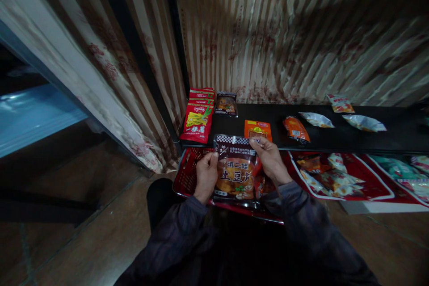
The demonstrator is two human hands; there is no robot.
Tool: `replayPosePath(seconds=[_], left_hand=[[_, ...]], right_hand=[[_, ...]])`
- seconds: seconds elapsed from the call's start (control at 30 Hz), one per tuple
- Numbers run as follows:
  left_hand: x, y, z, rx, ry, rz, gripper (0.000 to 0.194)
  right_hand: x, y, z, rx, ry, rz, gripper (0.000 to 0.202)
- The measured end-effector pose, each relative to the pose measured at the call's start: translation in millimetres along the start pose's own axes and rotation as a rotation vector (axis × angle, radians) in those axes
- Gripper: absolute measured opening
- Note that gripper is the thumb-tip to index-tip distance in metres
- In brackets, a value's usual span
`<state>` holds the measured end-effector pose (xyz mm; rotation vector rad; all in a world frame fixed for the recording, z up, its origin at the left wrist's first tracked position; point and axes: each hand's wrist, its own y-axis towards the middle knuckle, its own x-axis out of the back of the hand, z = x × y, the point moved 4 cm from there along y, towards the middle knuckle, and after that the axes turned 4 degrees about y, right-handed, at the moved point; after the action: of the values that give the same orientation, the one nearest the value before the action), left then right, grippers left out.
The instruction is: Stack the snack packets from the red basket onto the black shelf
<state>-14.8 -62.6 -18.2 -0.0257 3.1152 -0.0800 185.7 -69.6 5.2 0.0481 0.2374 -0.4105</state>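
A dark bag of potato chips (236, 172) with a checked top edge is held upright before me, its printed front turned my way. My left hand (206, 176) pinches its left edge between thumb and fingers. At the upper right corner my right hand (271, 158) grips it. Under and behind the bag stands a red basket (187, 174), partly hidden, with more packets at its right side. Just behind, an orange packet (258, 128) lies on the black shelf (228, 125). A similar dark bag (226, 104) rests farther back.
Red snack packets (197, 118) overlap at the shelf's left end. An orange-red packet (296, 129) and silvery packets (316, 119) lie to the right. Another red basket (372, 187) with snacks sits below the shelf edge. A striped curtain (268, 31) hangs behind, and a dark post (176, 53) rises at left.
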Motion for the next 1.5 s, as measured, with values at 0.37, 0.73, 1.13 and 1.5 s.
replayPosePath(seconds=[0.37, 0.73, 1.13, 1.5], left_hand=[[6.5, 6.4, -2.3, 0.049, -0.029, -0.089, 0.034], [9.7, 2.0, 7.9, 0.042, -0.016, 0.072, 0.029], [16.6, 3.3, 19.9, 0.074, -0.028, -0.037, 0.032], [16.1, 11.7, 22.9, 0.03, -0.057, -0.128, 0.03]], right_hand=[[1.2, -21.6, -22.4, -0.142, 0.062, -0.009, 0.039], [-3.3, 2.4, -26.0, -0.153, 0.168, -0.125, 0.035], [-2.0, 6.2, -29.2, -0.239, 0.087, -0.026, 0.035], [-6.1, -56.5, -46.6, -0.327, 0.184, 0.084, 0.038]])
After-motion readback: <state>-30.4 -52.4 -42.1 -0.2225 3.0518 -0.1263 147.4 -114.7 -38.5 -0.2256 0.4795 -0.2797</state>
